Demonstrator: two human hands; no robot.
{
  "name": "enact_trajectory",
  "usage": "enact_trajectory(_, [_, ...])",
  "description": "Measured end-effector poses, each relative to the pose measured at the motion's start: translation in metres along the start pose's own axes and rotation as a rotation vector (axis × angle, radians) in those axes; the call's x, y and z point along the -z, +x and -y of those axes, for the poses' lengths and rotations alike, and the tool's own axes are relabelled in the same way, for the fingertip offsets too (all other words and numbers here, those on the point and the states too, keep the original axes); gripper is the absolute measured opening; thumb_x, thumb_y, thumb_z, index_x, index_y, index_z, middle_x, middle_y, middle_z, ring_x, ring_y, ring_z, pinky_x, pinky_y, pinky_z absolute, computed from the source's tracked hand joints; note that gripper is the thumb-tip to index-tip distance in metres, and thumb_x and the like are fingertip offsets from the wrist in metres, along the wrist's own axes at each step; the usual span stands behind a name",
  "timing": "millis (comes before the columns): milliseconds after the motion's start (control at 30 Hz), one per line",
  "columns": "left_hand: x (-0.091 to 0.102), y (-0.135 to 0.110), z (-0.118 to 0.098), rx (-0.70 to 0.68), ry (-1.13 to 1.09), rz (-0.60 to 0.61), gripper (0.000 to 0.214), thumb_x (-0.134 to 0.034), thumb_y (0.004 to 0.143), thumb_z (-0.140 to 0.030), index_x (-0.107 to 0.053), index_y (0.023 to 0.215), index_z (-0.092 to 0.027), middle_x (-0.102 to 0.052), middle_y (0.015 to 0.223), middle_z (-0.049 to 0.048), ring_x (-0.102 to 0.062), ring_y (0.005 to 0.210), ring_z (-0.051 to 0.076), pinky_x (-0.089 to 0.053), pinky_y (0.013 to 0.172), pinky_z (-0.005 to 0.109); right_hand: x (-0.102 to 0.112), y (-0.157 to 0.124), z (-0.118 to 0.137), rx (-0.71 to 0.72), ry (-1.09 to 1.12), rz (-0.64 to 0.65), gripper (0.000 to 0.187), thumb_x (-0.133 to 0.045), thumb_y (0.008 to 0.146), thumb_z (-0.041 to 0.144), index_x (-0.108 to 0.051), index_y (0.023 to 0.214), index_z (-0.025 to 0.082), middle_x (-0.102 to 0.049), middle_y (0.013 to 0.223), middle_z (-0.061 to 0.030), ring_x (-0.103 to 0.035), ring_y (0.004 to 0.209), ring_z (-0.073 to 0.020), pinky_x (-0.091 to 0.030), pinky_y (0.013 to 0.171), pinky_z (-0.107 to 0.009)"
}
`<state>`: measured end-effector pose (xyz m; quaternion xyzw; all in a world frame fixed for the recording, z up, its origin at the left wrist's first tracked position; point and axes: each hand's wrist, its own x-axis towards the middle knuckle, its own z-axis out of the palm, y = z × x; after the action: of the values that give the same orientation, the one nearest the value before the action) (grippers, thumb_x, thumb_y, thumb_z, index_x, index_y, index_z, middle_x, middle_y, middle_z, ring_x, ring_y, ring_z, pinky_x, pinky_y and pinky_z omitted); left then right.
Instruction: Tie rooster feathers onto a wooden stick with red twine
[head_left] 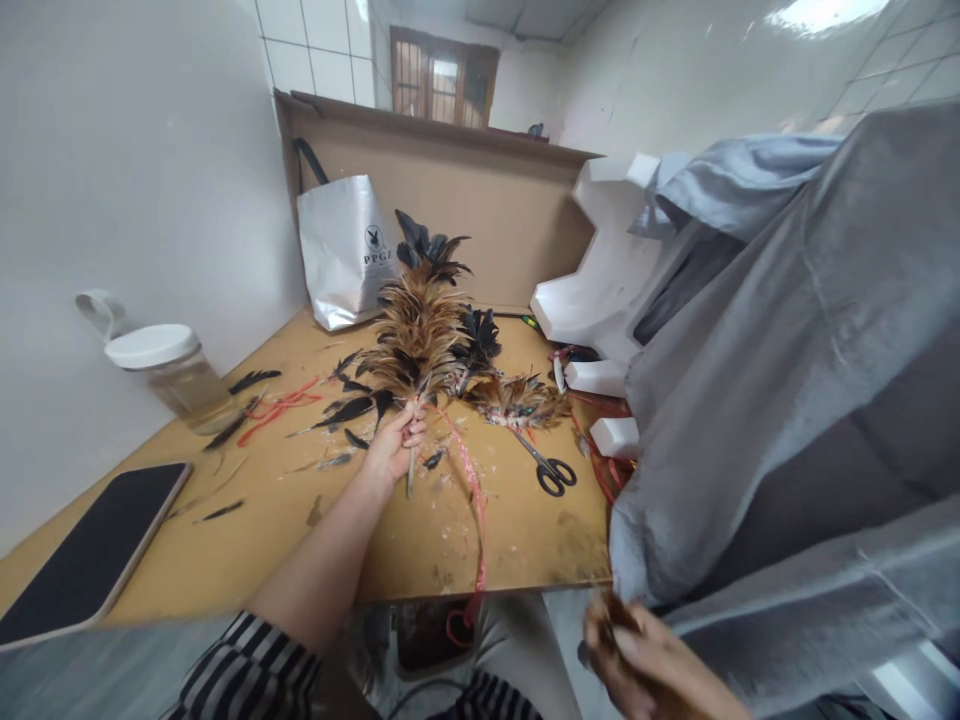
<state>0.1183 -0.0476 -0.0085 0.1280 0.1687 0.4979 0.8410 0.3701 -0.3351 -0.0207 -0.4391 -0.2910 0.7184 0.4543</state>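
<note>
My left hand (399, 440) is closed around the thin stick of a feather duster (420, 325), which stands upright with brown feathers along it and black ones at the tip. A pink-red strip (474, 490) hangs from the duster's base over the table edge. Low at the right, beyond the table's front edge, my right hand (652, 660) is closed on brown feathers (616, 612), blurred by motion. Right of the duster lie black-handled scissors (553, 472) and a pile of brown feathers (519, 400). Loose black feathers (352, 408) are scattered to its left.
A phone (90, 550) and a lidded jar (176, 375) are at the left of the table (517, 540). Behind stand a silver bag (345, 250) and a cardboard panel (495, 205). Grey cloth (795, 330) drapes over white foam (600, 260) at the right. Red strips (277, 405) lie near the jar.
</note>
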Motion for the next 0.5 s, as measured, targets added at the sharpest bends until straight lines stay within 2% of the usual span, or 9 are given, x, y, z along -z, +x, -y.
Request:
enact_trajectory(33, [0.0, 0.0, 0.0, 0.0, -0.003, 0.002, 0.012, -0.04, 0.087, -0.009, -0.051, 0.086, -0.013, -0.043, 0.066, -0.001, -0.037, 0.042, 0.001, -0.021, 0.029, 0.007, -0.011, 0.017, 0.019, 0.041, 0.048, 0.001, 0.034, -0.067, 0.072, 0.045, -0.062, 0.088, 0.016, -0.044, 0.05, 0.004, -0.032, 0.036, -0.0034, -0.024, 0.035, -0.017])
enact_trajectory(133, [0.001, 0.0, -0.002, -0.004, -0.011, 0.013, 0.011, -0.04, 0.087, -0.01, -0.051, 0.086, -0.013, -0.043, 0.066, -0.0011, -0.037, 0.042, 0.001, -0.02, 0.029, 0.007, -0.045, 0.07, 0.077, 0.124, 0.178, -0.068, 0.03, -0.067, 0.072, 0.041, -0.062, 0.089, 0.018, -0.051, 0.06, 0.0018, -0.042, 0.045, -0.0063, -0.034, 0.042, -0.018])
enact_trajectory(233, [0.003, 0.002, -0.004, -0.025, -0.02, 0.013, 0.011, -0.041, 0.087, -0.01, -0.051, 0.086, -0.013, -0.043, 0.066, -0.0011, -0.036, 0.042, 0.001, -0.02, 0.029, 0.007, -0.066, 0.123, 0.12, 0.222, 0.208, -0.128, 0.026, -0.058, 0.078, 0.044, -0.06, 0.089, 0.02, -0.059, 0.068, -0.0013, -0.05, 0.051, -0.0111, -0.041, 0.047, -0.023])
enact_trajectory(333, [0.003, 0.002, -0.005, -0.034, -0.019, 0.012, 0.011, -0.041, 0.087, -0.01, -0.051, 0.087, -0.012, -0.043, 0.065, -0.0012, -0.036, 0.042, 0.001, -0.021, 0.029, 0.007, -0.07, 0.173, 0.144, 0.258, 0.179, -0.171, 0.033, -0.052, 0.079, 0.052, -0.058, 0.09, 0.022, -0.062, 0.073, -0.002, -0.057, 0.061, -0.0156, -0.047, 0.055, -0.028])
enact_trajectory(433, [0.003, 0.002, -0.004, -0.017, -0.007, 0.015, 0.009, -0.042, 0.087, -0.011, -0.051, 0.087, -0.012, -0.042, 0.065, -0.0015, -0.035, 0.041, 0.001, -0.02, 0.029, 0.007, -0.062, 0.214, 0.157, 0.388, 0.147, -0.364, 0.036, -0.052, 0.077, 0.056, -0.057, 0.093, 0.024, -0.064, 0.083, -0.0033, -0.06, 0.074, -0.0161, -0.048, 0.064, -0.029])
enact_trajectory(500, [0.003, 0.002, -0.004, -0.007, 0.0, 0.016, 0.007, -0.044, 0.086, -0.011, -0.051, 0.087, -0.012, -0.042, 0.066, -0.0017, -0.035, 0.041, 0.0, -0.02, 0.029, 0.007, -0.053, 0.233, 0.161, 0.48, 0.041, -0.481, 0.042, -0.051, 0.075, 0.06, -0.057, 0.098, 0.025, -0.064, 0.096, -0.0067, -0.061, 0.085, -0.018, -0.047, 0.07, -0.03])
